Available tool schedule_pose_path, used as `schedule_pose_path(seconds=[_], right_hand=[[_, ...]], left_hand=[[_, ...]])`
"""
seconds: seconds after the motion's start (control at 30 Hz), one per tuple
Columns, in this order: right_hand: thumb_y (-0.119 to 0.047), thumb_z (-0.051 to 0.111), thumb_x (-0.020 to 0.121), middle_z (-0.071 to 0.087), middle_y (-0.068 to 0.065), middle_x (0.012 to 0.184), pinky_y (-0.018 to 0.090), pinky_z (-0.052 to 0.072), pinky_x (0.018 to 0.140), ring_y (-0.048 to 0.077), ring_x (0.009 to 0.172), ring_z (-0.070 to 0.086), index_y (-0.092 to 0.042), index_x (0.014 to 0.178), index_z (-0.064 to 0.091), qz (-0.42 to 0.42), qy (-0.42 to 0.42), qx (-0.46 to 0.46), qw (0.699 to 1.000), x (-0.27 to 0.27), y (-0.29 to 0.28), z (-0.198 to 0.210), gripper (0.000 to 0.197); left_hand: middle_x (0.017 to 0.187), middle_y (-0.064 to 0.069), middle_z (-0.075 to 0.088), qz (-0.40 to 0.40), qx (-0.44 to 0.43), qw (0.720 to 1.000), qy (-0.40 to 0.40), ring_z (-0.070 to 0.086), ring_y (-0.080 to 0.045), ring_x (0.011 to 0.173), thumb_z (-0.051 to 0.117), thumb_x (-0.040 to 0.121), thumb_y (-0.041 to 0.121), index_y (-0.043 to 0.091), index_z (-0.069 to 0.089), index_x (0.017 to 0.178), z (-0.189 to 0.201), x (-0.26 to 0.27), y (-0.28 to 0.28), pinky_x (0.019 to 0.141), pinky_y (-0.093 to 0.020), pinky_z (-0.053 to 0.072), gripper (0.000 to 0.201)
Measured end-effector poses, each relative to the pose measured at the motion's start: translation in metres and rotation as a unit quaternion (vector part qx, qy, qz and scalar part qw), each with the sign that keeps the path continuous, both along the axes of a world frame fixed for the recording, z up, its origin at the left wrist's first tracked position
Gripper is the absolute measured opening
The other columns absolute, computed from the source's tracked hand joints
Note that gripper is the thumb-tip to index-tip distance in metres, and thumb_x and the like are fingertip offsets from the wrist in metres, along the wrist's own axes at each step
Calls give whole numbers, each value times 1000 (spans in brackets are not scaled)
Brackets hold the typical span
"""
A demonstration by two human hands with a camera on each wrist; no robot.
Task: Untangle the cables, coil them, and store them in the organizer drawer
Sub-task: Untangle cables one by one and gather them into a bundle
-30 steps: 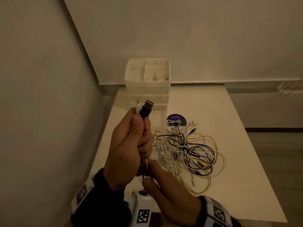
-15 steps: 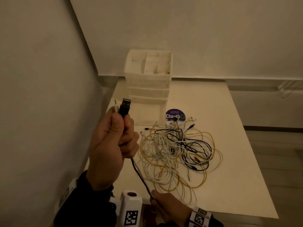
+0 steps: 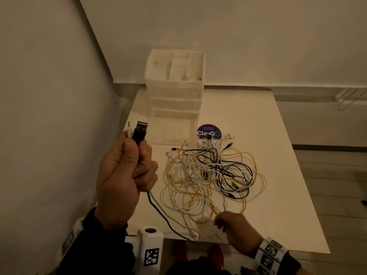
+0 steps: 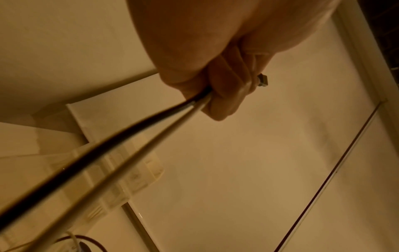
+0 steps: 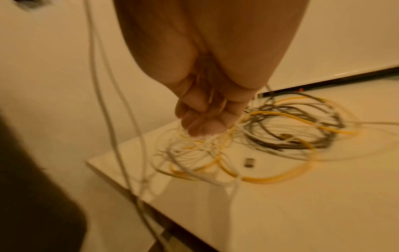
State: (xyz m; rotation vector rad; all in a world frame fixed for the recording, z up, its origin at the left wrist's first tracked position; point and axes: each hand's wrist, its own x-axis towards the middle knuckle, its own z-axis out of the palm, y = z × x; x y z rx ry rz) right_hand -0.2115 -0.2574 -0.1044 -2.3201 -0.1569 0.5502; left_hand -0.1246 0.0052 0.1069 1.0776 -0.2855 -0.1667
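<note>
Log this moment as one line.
left hand: grips black USB cable | right hand: at cable tangle | organizer: nothing stored

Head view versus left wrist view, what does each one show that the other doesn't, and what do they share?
Only the head view shows the right hand low at the near edge of the cable tangle, the round purple sticker, and the black USB plug's open face above the left hand.

Only the left wrist view shows the curled fingers from below, with a black cable and a white cable running out of the fist side by side.

Both show the left hand gripping those cables, the white organizer and the table.
</note>
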Motion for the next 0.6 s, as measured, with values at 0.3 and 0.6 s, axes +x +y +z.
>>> schedule_pose_path(seconds=[0.3, 0.6], right_hand=[[-6, 47, 90, 47, -1, 122, 37, 48, 84, 23, 116, 48, -30, 126, 55, -3, 5, -242, 970, 40, -38, -37, 43], [-16, 45, 97, 47, 4, 124, 30, 43, 79, 25, 112, 52, -19, 123, 52, 80, -93, -258, 958, 70, -35, -48, 27]], left_hand=[[54, 4, 26, 7, 16, 1000, -2, 17, -6, 41, 66, 82, 54, 18, 52, 73, 0, -10, -5, 43, -13, 22, 40], [53, 5, 28, 26, 29, 999, -16, 21, -3, 39, 68, 80, 56, 18, 53, 71, 10, -9, -11, 43, -13, 23, 42]])
